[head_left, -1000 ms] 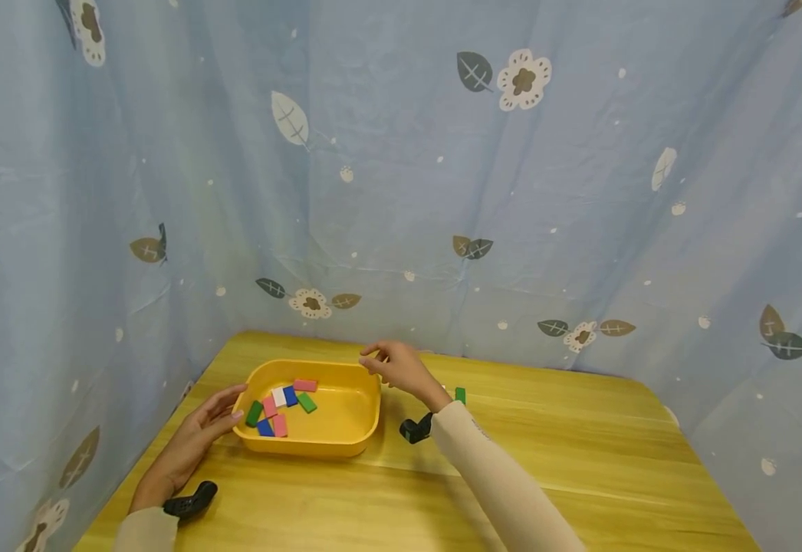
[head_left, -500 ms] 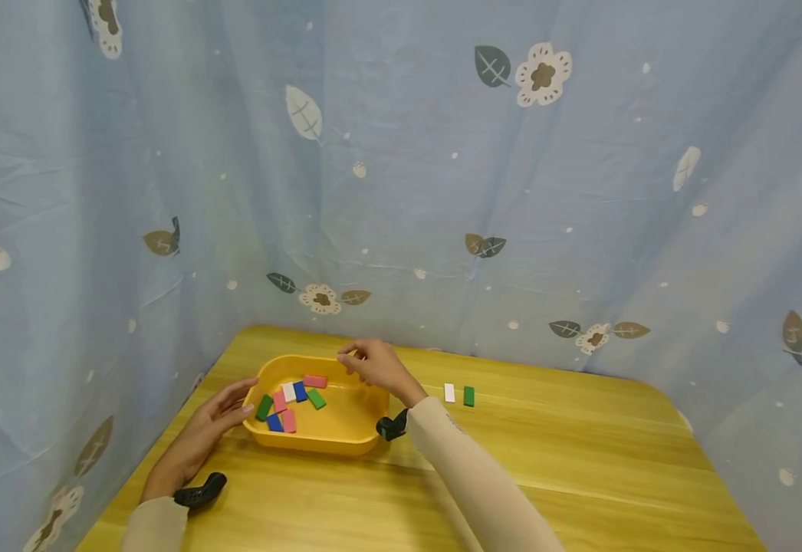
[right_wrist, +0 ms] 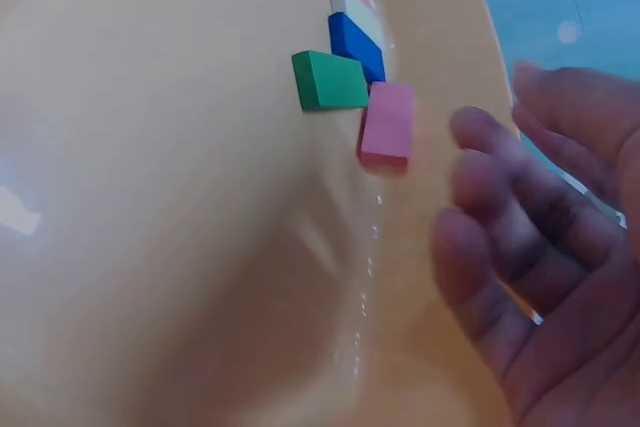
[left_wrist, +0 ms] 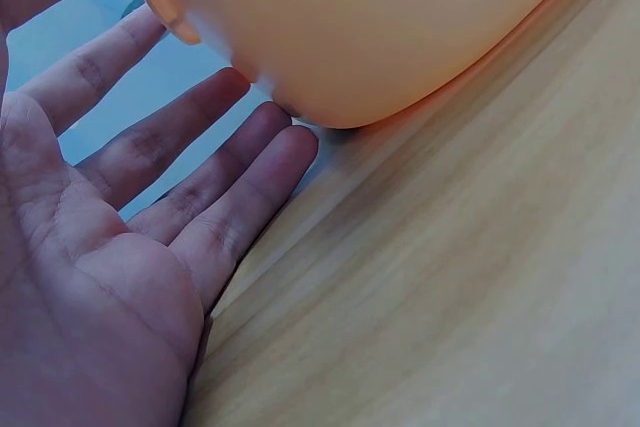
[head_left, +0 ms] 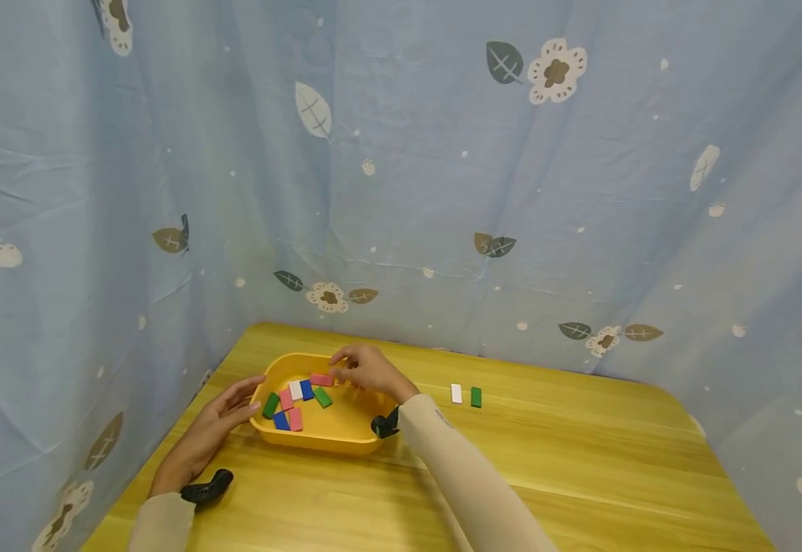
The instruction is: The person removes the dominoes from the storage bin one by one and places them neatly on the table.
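Note:
The yellow plastic basin (head_left: 325, 442) stands on the table with several small pink, blue, white and green blocks lying toward its left side. At its left end is my left hand (head_left: 211, 429). In the left wrist view its fingers (left_wrist: 240, 187) lie nearly straight against the basin's outer wall, thumb up at the rim. Over the basin's back right part hangs my right hand (head_left: 371, 370), loosely curved and holding nothing. The right wrist view puts its fingertips beside a pink block (right_wrist: 388, 122), apart from it. A green block (right_wrist: 335, 82) and a blue block (right_wrist: 356, 45) lie close by.
Right of the basin, a white block (head_left: 456, 393) and a green block (head_left: 476, 397) lie side by side on the wooden table (head_left: 580, 460). A blue patterned curtain (head_left: 408, 192) hangs behind and along both sides. Each wrist wears a black device (head_left: 208, 488).
My right hand has moved left and down from the basin's right rim to its inside, near the pink block. The white block on the table has come into view. The left hand keeps its place.

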`<state>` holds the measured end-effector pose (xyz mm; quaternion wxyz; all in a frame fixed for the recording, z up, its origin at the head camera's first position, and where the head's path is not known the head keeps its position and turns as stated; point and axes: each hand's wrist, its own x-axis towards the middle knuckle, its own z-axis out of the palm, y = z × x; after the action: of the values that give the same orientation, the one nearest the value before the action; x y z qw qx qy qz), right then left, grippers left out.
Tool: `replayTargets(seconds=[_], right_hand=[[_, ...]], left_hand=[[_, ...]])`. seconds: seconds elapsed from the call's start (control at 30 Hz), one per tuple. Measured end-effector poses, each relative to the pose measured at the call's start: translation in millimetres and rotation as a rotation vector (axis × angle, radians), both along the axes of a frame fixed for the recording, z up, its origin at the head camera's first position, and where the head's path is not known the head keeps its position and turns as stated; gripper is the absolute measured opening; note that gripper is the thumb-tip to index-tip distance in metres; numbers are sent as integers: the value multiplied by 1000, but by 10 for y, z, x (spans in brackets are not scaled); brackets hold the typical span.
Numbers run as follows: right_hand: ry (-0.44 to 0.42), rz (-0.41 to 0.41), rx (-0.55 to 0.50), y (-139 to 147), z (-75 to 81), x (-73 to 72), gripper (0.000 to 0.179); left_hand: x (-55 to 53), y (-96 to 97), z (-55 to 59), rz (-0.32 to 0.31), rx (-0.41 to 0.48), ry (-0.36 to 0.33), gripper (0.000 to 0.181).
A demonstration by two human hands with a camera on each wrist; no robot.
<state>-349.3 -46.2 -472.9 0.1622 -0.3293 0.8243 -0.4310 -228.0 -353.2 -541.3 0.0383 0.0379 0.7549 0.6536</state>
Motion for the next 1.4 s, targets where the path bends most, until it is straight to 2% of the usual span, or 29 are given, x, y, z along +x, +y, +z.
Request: replayTargets(seconds=[0.13,0.3,0.6,0.87,1.17,1.4], right_hand=[[-35,60,50,-35,-31,-18,34],[-49,91,101,-65,-102,-21,39],[-68,68,139,-105,-248,-37,41],[1,59,213,-129,-367,-8,52],[59,67,234,-186,-351,0,51],[12,59,220,-209,-315,-3,50]], left_hand=[[-20,4,-2,4,-6,3,61],[-8,9,-11,4,12,-16,60],[36,42,-47,24,18,-44,60],[18,67,-57,1,28,-27,59],[27,55,-39,25,36,-35,61],[32,31,-5,22,33,-25,59]])
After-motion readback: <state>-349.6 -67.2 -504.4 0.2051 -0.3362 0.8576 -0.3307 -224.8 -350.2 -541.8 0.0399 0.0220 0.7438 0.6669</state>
